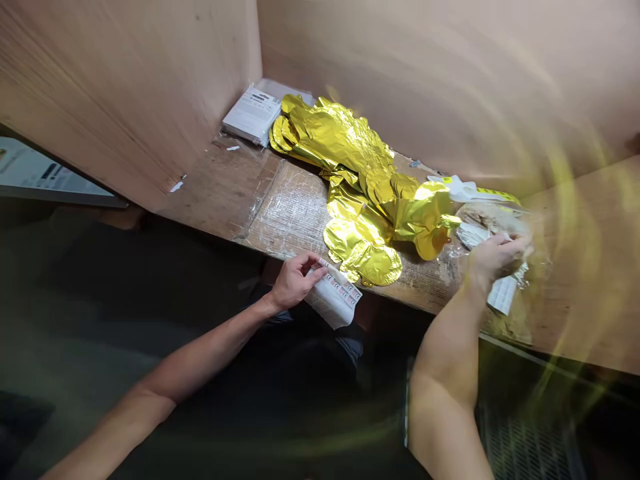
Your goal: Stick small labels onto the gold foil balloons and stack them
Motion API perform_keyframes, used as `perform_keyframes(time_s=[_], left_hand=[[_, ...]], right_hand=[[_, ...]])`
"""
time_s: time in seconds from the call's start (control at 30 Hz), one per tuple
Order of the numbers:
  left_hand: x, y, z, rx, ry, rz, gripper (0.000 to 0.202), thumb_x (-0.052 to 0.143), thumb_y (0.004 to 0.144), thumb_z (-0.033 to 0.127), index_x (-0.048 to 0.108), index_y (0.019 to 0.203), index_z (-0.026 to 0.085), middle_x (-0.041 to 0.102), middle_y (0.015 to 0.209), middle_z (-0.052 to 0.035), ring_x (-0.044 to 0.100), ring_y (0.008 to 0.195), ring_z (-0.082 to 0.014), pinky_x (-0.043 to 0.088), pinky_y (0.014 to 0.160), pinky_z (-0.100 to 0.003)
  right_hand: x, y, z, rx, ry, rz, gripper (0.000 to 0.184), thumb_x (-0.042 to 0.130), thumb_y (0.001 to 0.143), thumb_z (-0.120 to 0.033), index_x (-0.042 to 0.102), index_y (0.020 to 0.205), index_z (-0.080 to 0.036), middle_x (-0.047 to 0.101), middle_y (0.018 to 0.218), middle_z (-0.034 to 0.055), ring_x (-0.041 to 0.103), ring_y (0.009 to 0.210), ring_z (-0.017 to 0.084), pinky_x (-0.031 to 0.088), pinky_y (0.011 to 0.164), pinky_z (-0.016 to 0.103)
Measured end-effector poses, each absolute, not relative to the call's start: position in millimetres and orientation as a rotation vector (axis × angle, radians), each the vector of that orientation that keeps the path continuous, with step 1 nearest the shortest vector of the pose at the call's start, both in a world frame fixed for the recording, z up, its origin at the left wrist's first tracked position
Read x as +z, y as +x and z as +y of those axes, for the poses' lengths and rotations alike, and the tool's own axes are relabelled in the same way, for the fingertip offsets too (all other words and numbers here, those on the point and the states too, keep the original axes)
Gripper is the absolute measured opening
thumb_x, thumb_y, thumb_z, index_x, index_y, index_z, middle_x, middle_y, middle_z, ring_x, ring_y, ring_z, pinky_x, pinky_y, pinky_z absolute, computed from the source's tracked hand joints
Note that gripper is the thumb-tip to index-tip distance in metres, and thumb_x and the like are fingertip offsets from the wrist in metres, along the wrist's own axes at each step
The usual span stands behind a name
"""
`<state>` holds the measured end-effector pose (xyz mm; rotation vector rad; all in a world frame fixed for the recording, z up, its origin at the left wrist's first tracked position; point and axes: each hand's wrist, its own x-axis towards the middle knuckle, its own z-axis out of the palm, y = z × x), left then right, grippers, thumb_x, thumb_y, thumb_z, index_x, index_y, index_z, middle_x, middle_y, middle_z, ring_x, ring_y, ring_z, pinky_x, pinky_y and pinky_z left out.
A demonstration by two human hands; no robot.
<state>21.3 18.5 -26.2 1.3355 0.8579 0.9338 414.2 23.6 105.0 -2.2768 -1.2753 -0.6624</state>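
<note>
My left hand point(295, 283) pinches a folded white printed sheet point(334, 297) with rows of small red-and-black marks. My right hand point(495, 257) grips a crumpled clear plastic bag point(493, 220) holding white paper, and a white paper slip point(503, 295) hangs below it. Between my hands lies a heap of crumpled gold foil balloons point(357, 193), its nearest round part close to my left hand. A white-and-yellow strip point(473, 190) lies behind the bag. The right side of the picture is smeared with yellow-green flare.
The worn wooden desk top point(295, 217) is patched with clear tape and backed by wooden partition walls point(425, 67). A white box point(253, 115) stands in the back corner beside the foil. A printed panel point(45, 175) shows at the far left, with a dark floor below.
</note>
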Motion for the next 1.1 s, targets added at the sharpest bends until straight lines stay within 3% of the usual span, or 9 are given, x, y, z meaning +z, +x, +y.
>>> perform_keyframes(time_s=[0.07,0.17,0.23,0.5,0.67,0.77,0.93,1.1], left_hand=[[-21.7,20.8,18.9,0.972,1.236,0.88,0.03,0.08,0.088,0.045,0.067,0.096,0.019,0.073,0.084,-0.0011,0.07,0.075,-0.0166,0.056,0.069,-0.027],[-14.0,22.8,20.0,1.002,1.175,0.929,0.035,0.083,0.084,0.047,0.066,0.095,0.019,0.071,0.081,-0.0002,0.068,0.072,-0.0157,0.056,0.067,-0.027],[-10.0,23.7,20.9,1.009,1.164,0.949,0.035,0.084,0.083,0.047,0.066,0.094,0.019,0.071,0.079,0.0002,0.067,0.069,-0.0147,0.056,0.065,-0.026],[-6.4,20.3,24.6,1.001,1.041,0.979,0.041,0.089,0.076,0.047,0.066,0.092,0.017,0.07,0.074,0.0006,0.064,0.062,-0.0127,0.052,0.057,-0.023],[-7.1,17.1,26.6,0.964,0.971,0.969,0.041,0.09,0.075,0.047,0.067,0.092,0.017,0.069,0.072,0.0017,0.062,0.057,-0.0112,0.05,0.053,-0.022],[-7.4,13.8,27.1,0.981,0.97,0.977,0.041,0.089,0.077,0.047,0.068,0.093,0.017,0.069,0.074,0.0013,0.063,0.058,-0.0117,0.052,0.055,-0.023],[-5.5,13.2,18.7,1.056,1.16,0.968,0.034,0.087,0.081,0.041,0.067,0.096,0.018,0.071,0.079,0.0001,0.068,0.069,-0.014,0.056,0.066,-0.025],[-5.6,20.4,4.2,1.036,1.265,0.843,0.028,0.083,0.086,0.035,0.064,0.098,0.018,0.075,0.089,-0.0033,0.073,0.081,-0.0171,0.059,0.077,-0.028]], right_hand=[[98.8,378.8,3.6,-0.479,-2.176,-1.361,0.054,0.031,0.113,-0.042,0.074,0.118,-0.01,0.073,0.104,0.0273,0.071,0.092,0.027,0.053,0.078,0.044],[71.7,300.1,-28.1,0.52,-1.761,-1.773,0.033,0.06,0.104,-0.043,0.074,0.125,-0.022,0.079,0.11,0.0127,0.075,0.097,0.025,0.06,0.086,0.04],[53.6,258.9,-43.1,0.804,-1.62,-1.815,0.031,0.061,0.104,-0.039,0.073,0.129,-0.025,0.08,0.116,0.0089,0.076,0.101,0.025,0.062,0.09,0.04],[28.1,243.4,-62.0,0.563,-1.494,-1.876,0.026,0.056,0.107,-0.029,0.074,0.125,-0.026,0.079,0.106,0.0085,0.074,0.09,0.022,0.061,0.082,0.038],[25.4,243.0,-66.3,0.323,-1.461,-2.037,0.023,0.06,0.104,-0.025,0.077,0.119,-0.029,0.078,0.103,0.0093,0.07,0.088,0.024,0.058,0.08,0.043],[28.1,240.1,-65.3,0.368,-1.427,-2.064,0.022,0.061,0.103,-0.024,0.076,0.117,-0.031,0.076,0.107,0.0087,0.07,0.095,0.026,0.058,0.085,0.045],[39.7,234.0,-56.6,0.526,-1.576,-1.851,0.032,0.06,0.105,-0.032,0.063,0.137,-0.026,0.073,0.116,0.0108,0.071,0.104,0.025,0.06,0.092,0.043],[47.7,218.0,-45.1,0.697,-1.572,-1.792,0.019,0.062,0.104,-0.037,0.071,0.113,-0.023,0.077,0.104,0.0073,0.073,0.096,0.023,0.059,0.088,0.037]])
